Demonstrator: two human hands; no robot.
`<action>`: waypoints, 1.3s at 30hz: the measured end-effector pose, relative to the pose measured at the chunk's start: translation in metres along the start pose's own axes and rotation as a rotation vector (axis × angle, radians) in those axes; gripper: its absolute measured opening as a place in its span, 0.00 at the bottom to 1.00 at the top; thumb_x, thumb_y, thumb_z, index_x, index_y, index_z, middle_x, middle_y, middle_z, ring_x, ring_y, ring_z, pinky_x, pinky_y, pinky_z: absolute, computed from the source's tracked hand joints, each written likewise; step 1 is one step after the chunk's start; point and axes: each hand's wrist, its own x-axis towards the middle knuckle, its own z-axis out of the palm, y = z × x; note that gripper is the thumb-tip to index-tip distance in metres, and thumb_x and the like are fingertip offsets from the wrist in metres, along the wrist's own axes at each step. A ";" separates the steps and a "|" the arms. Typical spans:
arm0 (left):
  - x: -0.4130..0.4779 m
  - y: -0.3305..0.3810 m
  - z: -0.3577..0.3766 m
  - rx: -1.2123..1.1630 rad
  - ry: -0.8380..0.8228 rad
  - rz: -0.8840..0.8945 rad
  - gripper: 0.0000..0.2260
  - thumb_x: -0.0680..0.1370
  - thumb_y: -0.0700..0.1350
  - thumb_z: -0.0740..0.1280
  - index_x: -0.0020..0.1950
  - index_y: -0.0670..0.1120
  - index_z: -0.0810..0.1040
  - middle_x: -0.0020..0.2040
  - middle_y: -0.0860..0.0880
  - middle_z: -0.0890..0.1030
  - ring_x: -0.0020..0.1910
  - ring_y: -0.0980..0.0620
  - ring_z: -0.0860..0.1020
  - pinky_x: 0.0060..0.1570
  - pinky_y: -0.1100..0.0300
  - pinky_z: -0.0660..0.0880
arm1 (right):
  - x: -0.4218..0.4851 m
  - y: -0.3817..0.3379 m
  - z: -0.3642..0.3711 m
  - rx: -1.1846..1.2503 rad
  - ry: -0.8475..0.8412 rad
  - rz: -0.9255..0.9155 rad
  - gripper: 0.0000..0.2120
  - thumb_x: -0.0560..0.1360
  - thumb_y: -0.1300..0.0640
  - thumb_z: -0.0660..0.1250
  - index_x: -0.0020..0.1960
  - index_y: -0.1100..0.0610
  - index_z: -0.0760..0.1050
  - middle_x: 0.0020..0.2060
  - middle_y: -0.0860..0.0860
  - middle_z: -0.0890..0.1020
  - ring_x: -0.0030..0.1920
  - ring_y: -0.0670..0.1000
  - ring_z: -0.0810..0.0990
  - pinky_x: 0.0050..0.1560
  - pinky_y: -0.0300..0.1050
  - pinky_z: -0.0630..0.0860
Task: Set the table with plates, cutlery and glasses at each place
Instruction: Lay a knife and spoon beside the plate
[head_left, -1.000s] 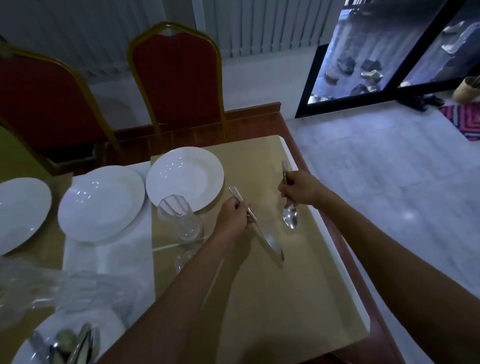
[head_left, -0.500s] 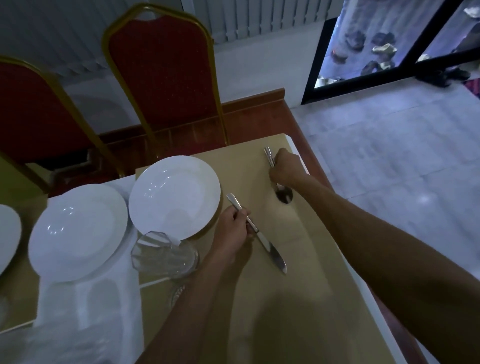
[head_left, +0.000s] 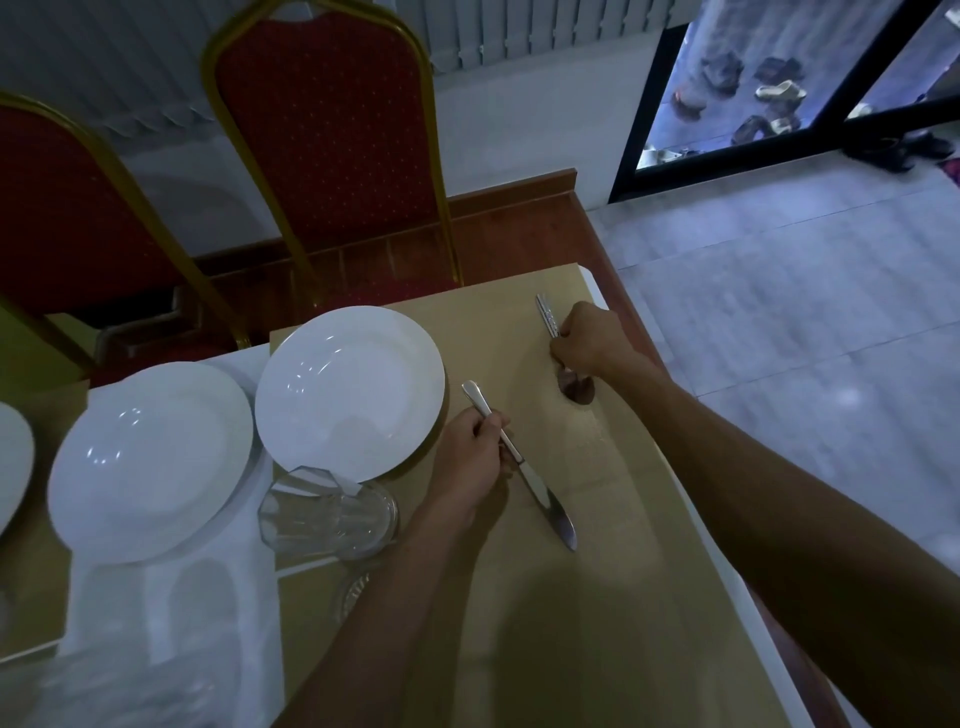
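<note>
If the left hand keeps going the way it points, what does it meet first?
Probably the nearest plate: the left hand, holding the knife, points up-left toward its rim, though depth is unclear.

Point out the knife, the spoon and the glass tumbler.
knife (head_left: 543, 499): head view, on the blade below the left hand.
spoon (head_left: 548, 317): head view, on the patterned handle above the right hand.
glass tumbler (head_left: 327, 519): head view, on its clear side wall.
</note>
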 end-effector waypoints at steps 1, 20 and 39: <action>-0.001 0.001 0.000 -0.002 -0.005 0.000 0.10 0.83 0.49 0.61 0.50 0.48 0.80 0.46 0.43 0.83 0.45 0.45 0.83 0.54 0.42 0.81 | 0.000 0.001 0.000 0.010 -0.007 0.007 0.07 0.71 0.58 0.69 0.46 0.62 0.79 0.36 0.56 0.83 0.37 0.56 0.84 0.43 0.54 0.84; -0.008 0.036 -0.002 -0.008 0.176 0.127 0.12 0.84 0.50 0.59 0.52 0.51 0.82 0.48 0.53 0.82 0.47 0.56 0.78 0.50 0.56 0.78 | -0.115 -0.012 -0.029 0.482 -0.519 -0.058 0.12 0.81 0.52 0.65 0.48 0.58 0.83 0.39 0.50 0.85 0.30 0.45 0.74 0.31 0.40 0.72; -0.018 0.049 -0.008 -0.218 0.048 0.060 0.17 0.85 0.53 0.56 0.45 0.53 0.82 0.52 0.48 0.81 0.59 0.45 0.77 0.63 0.47 0.75 | -0.132 -0.024 -0.034 0.830 -0.751 -0.076 0.15 0.75 0.53 0.68 0.49 0.66 0.78 0.22 0.49 0.70 0.23 0.44 0.66 0.26 0.36 0.63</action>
